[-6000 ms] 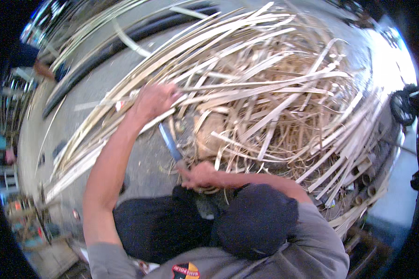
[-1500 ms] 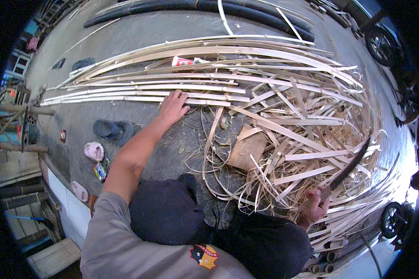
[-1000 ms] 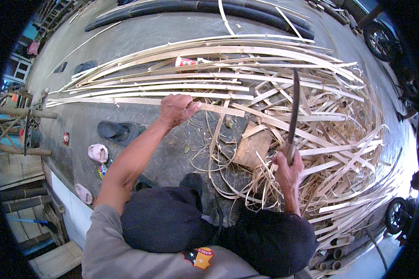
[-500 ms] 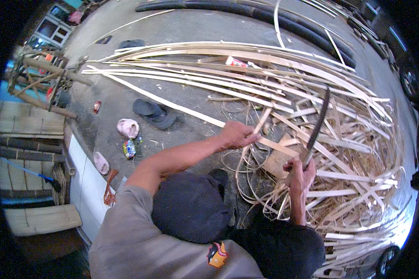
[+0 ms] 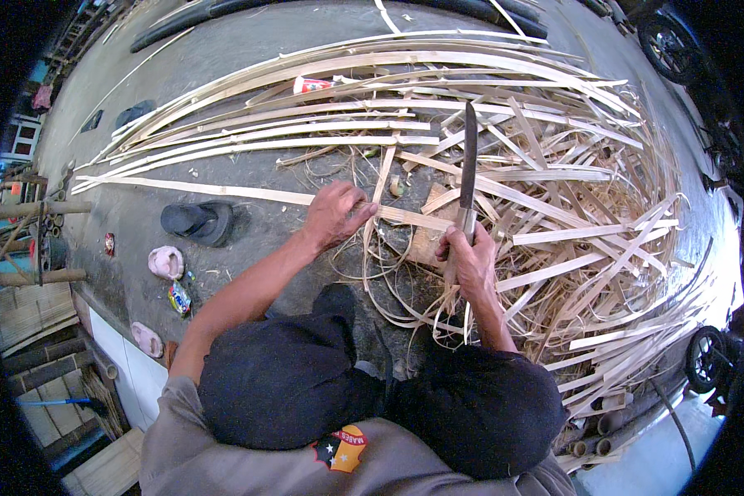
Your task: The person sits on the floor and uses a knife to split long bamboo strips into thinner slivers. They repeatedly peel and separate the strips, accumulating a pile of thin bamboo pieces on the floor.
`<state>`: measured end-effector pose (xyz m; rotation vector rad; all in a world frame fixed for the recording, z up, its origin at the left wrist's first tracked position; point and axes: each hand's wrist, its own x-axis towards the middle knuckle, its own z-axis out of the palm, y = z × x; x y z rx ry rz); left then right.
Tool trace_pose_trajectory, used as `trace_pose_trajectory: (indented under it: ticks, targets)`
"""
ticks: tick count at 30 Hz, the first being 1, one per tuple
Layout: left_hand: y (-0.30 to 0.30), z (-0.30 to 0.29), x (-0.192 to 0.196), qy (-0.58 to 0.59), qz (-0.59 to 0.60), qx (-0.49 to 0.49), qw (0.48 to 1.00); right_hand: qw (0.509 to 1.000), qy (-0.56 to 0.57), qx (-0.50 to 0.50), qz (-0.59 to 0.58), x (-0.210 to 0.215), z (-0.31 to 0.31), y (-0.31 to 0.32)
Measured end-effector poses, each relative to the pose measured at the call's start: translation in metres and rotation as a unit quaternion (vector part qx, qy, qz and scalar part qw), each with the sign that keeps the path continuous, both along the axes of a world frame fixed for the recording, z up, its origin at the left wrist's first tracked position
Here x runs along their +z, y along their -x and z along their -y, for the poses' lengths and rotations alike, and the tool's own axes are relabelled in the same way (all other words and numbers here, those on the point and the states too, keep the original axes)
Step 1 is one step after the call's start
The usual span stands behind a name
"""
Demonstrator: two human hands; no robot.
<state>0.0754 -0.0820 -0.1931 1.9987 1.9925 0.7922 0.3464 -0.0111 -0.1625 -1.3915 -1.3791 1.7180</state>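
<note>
My left hand (image 5: 337, 213) is closed around a long pale bamboo strip (image 5: 256, 192), which runs off to the far left along the floor. Past my fingers the strip's short end reaches across to my right hand (image 5: 473, 256). That hand grips a long knife (image 5: 470, 157) by its handle, the dark blade pointing up and away from me, almost upright. The strip's end meets the knife near the base of the blade; whether the edge touches it I cannot tell. Below this end, a wooden block (image 5: 428, 240) lies partly covered by loose strips.
A tangled heap of bamboo strips and shavings (image 5: 587, 207) spreads on the right. Longer strips (image 5: 306, 70) lie beyond my hands. A dark sandal (image 5: 197, 221), a pink shoe (image 5: 166, 262) and a small wrapper (image 5: 179, 298) are at left. A wheel (image 5: 707, 358) stands far right.
The view has shifted, so the scene sits further left and the knife looks more upright. Both hands keep their grips, the left on the strip and the right on the knife.
</note>
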Motion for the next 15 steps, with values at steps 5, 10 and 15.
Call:
trace_pose_trajectory:
  ticks: [5, 10, 15]
  targets:
    - [-0.007, 0.015, 0.01, -0.199, -0.071, 0.056, 0.976, 0.997, -0.019, 0.008, 0.068, -0.002, 0.001, 0.003]
    - [-0.01, 0.064, 0.001, 0.095, 0.224, 0.183, 0.953, 0.994, -0.061, -0.009, 0.089, -0.016, 0.002, -0.001]
    - [0.013, 0.063, -0.02, -0.024, 0.729, 0.414, 0.545, 0.972, -0.193, 0.007, 0.136, -0.036, 0.007, -0.005]
